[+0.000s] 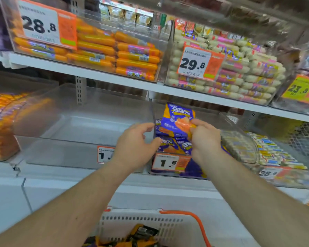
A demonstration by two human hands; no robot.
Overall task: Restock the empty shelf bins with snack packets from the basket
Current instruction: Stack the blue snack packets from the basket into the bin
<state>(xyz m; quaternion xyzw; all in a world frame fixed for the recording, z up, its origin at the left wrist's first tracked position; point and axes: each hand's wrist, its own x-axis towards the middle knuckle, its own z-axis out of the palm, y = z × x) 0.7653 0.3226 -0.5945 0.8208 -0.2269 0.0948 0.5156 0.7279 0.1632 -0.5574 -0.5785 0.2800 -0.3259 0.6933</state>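
Across the white metal shelving (pixel 114 78), the upper tier carries clear bins of orange sausage sticks (pixel 114 54) and pale sausage packs (pixel 239 72), each with an orange-edged price card. On the lower tier, a large clear plastic bin (pixel 78 132) sits bare at the left-centre, its front edge bearing a partly hidden price label (pixel 104 155). Just right of it, a second clear bin (pixel 168 173), labelled 1.6, holds purple-and-orange snack packets (pixel 169 144). At the bottom edge, a white perforated plastic basket (pixel 141 223) with an orange handle holds dark and yellow packets (pixel 143 234). One purple-and-orange snack packet (pixel 177 120) stands above the second bin, pinched at its right edge by the right hand (pixel 205 139). The left hand (pixel 136 143) hovers beside the divider between the bins, fingers loosely curled, holding nothing.
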